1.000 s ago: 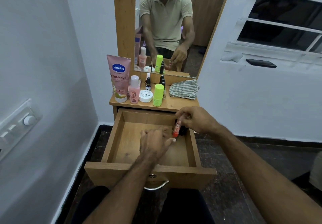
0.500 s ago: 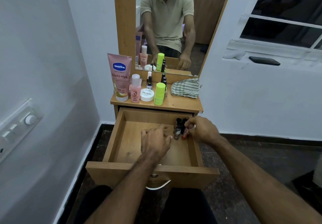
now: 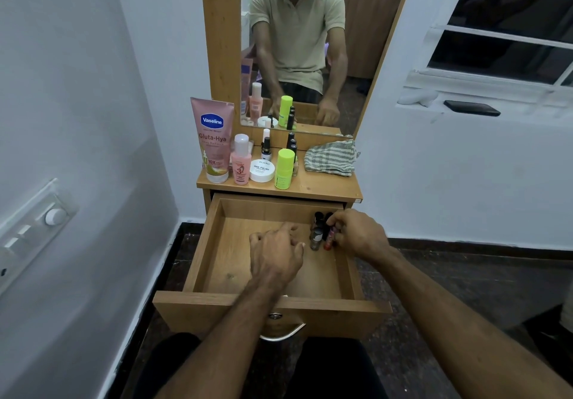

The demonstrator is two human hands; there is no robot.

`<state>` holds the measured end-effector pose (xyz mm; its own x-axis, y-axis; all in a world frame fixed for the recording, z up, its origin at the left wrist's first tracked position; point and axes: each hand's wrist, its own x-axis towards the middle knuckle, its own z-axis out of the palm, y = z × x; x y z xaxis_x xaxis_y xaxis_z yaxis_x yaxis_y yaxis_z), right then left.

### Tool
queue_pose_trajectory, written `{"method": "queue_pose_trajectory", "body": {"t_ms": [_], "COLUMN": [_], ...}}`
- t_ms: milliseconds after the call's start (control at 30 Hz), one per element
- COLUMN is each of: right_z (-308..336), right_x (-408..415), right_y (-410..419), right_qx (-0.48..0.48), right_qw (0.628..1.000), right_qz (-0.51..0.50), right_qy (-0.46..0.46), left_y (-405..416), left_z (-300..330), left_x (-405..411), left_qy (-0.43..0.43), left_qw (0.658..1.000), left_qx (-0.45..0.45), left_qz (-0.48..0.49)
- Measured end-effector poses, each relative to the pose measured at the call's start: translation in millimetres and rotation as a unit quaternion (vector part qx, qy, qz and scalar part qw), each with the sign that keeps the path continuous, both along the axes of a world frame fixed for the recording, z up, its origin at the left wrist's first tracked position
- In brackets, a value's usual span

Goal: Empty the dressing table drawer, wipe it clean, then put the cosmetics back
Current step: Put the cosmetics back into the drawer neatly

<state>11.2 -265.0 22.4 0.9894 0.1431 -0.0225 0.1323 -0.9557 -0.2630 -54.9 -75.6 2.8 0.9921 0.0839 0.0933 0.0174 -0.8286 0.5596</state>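
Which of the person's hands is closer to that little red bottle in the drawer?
The right hand. Its fingers pinch the red bottle at the drawer's back right corner. The left hand rests on the drawer floor, left of the small bottles.

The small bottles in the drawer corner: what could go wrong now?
The right hand pinches a red bottle standing tight against other small bottles; a nudge may topple them. The left hand rests flat in the drawer close by, so a careless move could bump them too.
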Motion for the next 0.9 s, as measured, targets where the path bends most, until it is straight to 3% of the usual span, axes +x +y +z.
{"method": "queue_pose_trajectory", "body": {"t_ms": [233,467,600,900], "right_z": [28,86,95,95], "right_x": [5,42,51,40], "right_y": [8,63,89,86], "right_qx": [0.039,0.097,0.071,0.084], "right_qw": [0.997,0.986,0.986,0.985], "right_qz": [-0.037,0.043,0.116,0.102], "right_qy": [-0.048,-0.128,-0.098,-0.113], "left_y": [0,1,2,3], "left_z": [0,4,5,10], "left_x": [0,-1,-2,-3], "left_qy": [-0.005,0.000,-0.006,0.002], "left_qw": [1.000,1.000,0.999,0.997], "left_qx": [-0.009,-0.021,-0.026,-0.045], "left_qz": [0.013,0.016,0.028,0.065]}}
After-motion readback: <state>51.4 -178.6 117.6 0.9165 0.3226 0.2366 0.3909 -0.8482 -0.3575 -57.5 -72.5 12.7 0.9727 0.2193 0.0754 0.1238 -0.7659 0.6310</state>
